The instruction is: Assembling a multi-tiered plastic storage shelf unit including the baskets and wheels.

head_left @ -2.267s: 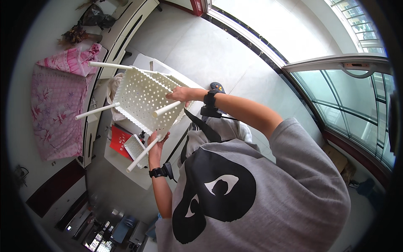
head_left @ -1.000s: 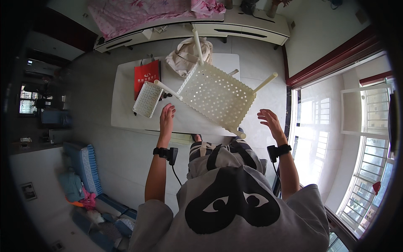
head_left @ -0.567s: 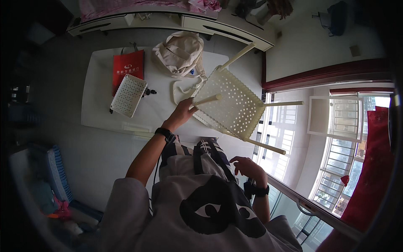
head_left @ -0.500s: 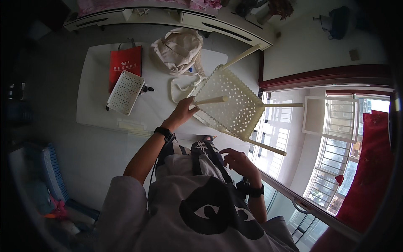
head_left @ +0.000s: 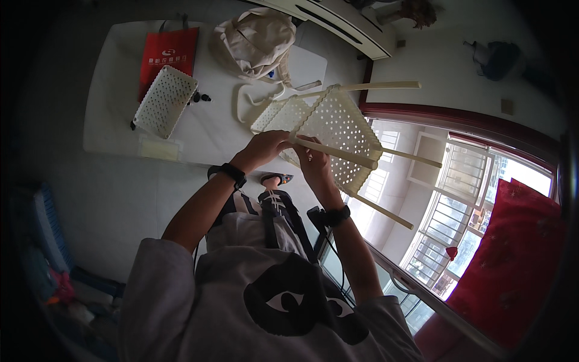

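A cream plastic rack tray (head_left: 339, 123), full of star-shaped holes, is tilted on its side in front of me. Poles stand out from its corners, pointing right. My left hand (head_left: 265, 149) is closed on the tray's near corner. Beside it, my right hand (head_left: 313, 163) pinches the near pole (head_left: 347, 155) close to where it joins that corner. The fingertips partly hide the joint. Behind the tray's left edge, another perforated cream part (head_left: 278, 116) shows, and a curved white plastic piece (head_left: 242, 104) lies next to it on the table.
The white table (head_left: 105, 114) carries a smaller perforated basket (head_left: 163, 101), a red bag (head_left: 172, 49), small black items (head_left: 202, 98) and a beige backpack (head_left: 256, 42). A long low cabinet (head_left: 338, 27) stands behind. At right are a glass sliding door (head_left: 416, 295) and a red curtain (head_left: 506, 259).
My right hand has come up from beside my body to the near pole. The tray has tipped, so its poles point more to the right. My view has shifted.
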Motion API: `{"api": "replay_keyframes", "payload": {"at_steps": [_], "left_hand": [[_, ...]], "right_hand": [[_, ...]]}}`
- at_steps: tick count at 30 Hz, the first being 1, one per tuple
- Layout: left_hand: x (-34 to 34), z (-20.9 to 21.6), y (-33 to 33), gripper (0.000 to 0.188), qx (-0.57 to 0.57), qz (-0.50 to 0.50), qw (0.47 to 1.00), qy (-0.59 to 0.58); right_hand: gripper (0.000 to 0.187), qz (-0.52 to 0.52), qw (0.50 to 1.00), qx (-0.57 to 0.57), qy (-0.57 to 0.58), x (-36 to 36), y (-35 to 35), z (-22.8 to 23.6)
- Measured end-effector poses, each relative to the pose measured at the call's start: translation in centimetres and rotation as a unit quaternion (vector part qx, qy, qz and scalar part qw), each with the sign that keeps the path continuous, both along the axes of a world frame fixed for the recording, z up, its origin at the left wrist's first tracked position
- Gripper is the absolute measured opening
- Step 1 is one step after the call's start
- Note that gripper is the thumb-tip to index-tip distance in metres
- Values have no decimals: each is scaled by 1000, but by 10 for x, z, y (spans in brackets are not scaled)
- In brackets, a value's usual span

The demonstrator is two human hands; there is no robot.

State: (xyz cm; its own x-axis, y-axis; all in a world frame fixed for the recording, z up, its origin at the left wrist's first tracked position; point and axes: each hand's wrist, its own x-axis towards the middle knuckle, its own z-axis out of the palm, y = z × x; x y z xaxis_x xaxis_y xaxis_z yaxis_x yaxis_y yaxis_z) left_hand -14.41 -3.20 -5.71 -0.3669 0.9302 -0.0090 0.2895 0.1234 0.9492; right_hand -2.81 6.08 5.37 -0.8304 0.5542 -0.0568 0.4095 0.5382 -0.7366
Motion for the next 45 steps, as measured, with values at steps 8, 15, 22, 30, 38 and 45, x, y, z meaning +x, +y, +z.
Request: {"api": "replay_keyframes", "payload": {"at_steps": [8, 15, 22, 30, 38, 45], "left_hand": [[-16, 4, -1, 15, -3, -59, 998, 16], [-20, 14, -4, 23, -26, -41, 996, -75], [-9, 8, -5, 25, -15, -20, 998, -66], [-7, 1, -8, 31, -21, 27, 991, -132], [-9, -2, -16, 31, -38, -23, 998, -50], [0, 3, -33, 27, 4, -38, 999, -8]], "right_hand": [[18, 76, 994, 79, -25, 1, 4, 4], [16, 42, 998, 32, -37, -4, 4, 8], [21, 76, 991, 111, -1, 1, 5, 1], [17, 96, 992, 85, -22, -9, 3, 7], [21, 105, 993, 50, -22, 3, 2, 2], [17, 97, 992, 75, -34, 9, -14, 16]]}}
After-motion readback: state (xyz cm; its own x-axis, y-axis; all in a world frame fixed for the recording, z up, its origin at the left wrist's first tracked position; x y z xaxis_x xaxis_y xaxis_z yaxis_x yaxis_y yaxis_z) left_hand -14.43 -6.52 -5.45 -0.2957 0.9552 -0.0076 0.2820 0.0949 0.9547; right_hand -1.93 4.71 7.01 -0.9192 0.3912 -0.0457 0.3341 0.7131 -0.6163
